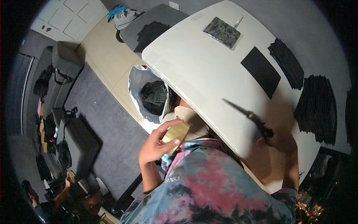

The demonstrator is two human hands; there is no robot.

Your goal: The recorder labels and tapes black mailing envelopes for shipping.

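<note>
My left hand (159, 142) holds a gold-coloured object (176, 135), which looks like a roll of packing tape, in front of my lap. Over the right part of the white table (195, 70), my right hand (275, 142) is in shadow and blurred. It has the black handles of a pair of scissors (253, 117), whose blades are together and point to the far left. Just beyond lies a black rectangular sheet (261, 71). Farther back is a camouflage-patterned piece in a clear plastic sleeve (222, 33).
Stacks of black pieces (286, 63) and a wider black stack (317, 107) line the table's right side. A silver-lined bag (134, 95) with black material (153, 95) stands by the near edge. At lower left, a person's hand (68, 182) is near a yellow roll (71, 175).
</note>
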